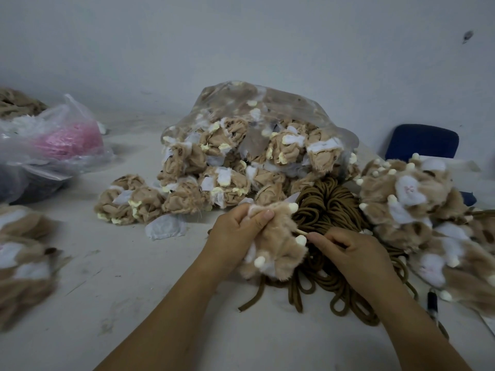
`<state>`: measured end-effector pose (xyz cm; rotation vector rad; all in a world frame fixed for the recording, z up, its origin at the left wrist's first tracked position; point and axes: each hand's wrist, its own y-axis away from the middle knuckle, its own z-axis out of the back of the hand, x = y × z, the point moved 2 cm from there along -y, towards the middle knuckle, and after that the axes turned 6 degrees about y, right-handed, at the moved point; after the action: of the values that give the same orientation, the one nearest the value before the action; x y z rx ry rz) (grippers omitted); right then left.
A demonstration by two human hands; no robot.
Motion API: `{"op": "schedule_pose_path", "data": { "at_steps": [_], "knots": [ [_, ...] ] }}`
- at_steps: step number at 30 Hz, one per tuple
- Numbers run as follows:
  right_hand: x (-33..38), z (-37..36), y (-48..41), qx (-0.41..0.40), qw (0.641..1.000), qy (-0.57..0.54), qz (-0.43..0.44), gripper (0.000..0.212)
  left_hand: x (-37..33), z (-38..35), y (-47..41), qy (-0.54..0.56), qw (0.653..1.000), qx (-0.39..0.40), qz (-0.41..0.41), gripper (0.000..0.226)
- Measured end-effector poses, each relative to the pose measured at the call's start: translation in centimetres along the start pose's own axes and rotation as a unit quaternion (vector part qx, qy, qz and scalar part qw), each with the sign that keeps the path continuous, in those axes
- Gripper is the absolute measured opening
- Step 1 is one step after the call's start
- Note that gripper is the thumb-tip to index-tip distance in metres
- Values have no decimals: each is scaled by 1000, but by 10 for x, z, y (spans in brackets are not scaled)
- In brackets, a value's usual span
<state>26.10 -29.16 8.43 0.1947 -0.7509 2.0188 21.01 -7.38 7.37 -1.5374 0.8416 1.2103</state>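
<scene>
Bunching the evidently light, floppy plush skin [276, 247] in your left hand [235, 236], you pinched the thin stick [301, 231] with your right hand [348, 250].

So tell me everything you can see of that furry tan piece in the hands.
The tan plush skin is a limp, fuzzy fabric piece with white fur patches and several cream nubs sticking out. It looks crumpled and unstuffed. The left hand grips its upper left edge, thumb on top, holding it over the coil of brown cord. The right hand pinches a thin pale stick whose tip pokes into its right side.
</scene>
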Motion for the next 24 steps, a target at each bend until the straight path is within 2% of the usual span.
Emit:
{"op": "schedule_pose_path", "data": {
  "at_steps": [4,8,13,16,19,24],
  "knots": [
    [-1,0,0,-6,1000,6,4,52,2,2,-2,-16,1000,-5,-5,24],
    [-4,1,0,-19,1000,4,4,51,-5,1,1,17,1000,2,-14,11],
    [-2,0,-1,-15,1000,10,25,51,-4,-2,3,31,999,22,-4,32],
    [-1,-2,0,-12,999,-10,50,49,-1,-4,4,38,998,39,17,58],
    [0,-2,0,-8,998,-28,56,47,-3,-3,6,53,996,70,32,40],
    [6,-7,2,18,992,-116,38,50,-9,-10,13,73,989,129,30,31]
  ]
}}
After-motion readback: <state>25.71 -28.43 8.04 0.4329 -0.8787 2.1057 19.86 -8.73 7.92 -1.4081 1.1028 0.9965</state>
